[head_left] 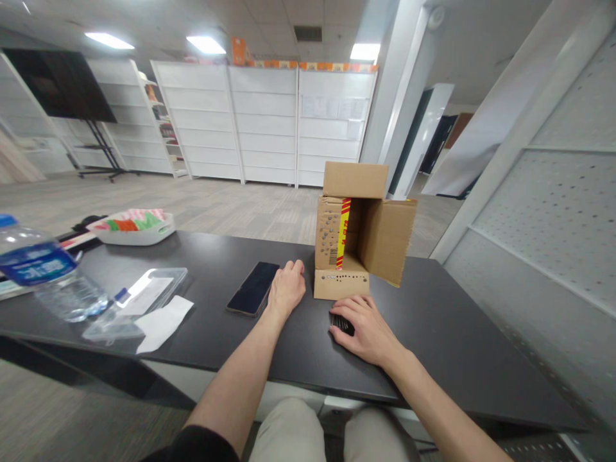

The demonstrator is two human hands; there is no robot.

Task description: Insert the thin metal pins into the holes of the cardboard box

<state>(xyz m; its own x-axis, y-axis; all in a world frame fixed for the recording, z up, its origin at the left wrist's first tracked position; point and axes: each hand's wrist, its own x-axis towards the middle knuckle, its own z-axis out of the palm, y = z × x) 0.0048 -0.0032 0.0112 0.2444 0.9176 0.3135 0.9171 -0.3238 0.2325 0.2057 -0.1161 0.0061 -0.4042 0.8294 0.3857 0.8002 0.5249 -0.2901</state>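
My right hand (363,327) rests on the dark table, its thumb and fingers curved around a small black piece with thin pale stripes (343,325); its exact kind is unclear. Just beyond those fingers stands an open cardboard box (328,224), its opening towards me and its flaps spread. Small holes and greyish spots mark its left panel and lower flap. My left hand (287,285) lies on the table left of the box with fingers curled under, so anything inside them is hidden. Beside that hand is a smartphone (253,289) with a dark screen.
On the left are a water bottle (41,269), a clear plastic case (166,282), a white paper piece (166,324) and a white basket (132,235) with colourful contents. A perforated panel (548,224) borders the table's right side. White shelving (264,122) stands across the room.
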